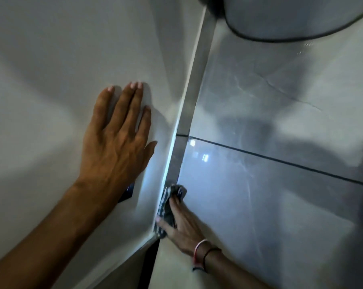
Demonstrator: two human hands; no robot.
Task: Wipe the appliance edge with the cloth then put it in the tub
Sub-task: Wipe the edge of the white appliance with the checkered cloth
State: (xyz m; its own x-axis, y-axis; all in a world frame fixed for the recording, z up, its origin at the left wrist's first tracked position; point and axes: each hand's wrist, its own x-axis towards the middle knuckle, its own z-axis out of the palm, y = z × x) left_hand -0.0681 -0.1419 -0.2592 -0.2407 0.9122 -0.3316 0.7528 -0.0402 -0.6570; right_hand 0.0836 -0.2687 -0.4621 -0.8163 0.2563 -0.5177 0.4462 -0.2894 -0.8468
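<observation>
A white appliance (51, 59) fills the left half of the head view, its side edge (187, 97) running from top centre down to the lower middle. My left hand (116, 138) lies flat and open on the appliance's white face, fingers spread. My right hand (180, 222) presses a grey checked cloth (166, 205) against the lower part of that edge, near the appliance's bottom corner. A round pale tub (297, 17) with a dark rim shows at the top right.
Glossy grey floor tiles (280, 142) with a dark grout line lie to the right of the appliance. A small dark object (127, 192) shows on the appliance face beside my left wrist. Bracelets sit on my right wrist.
</observation>
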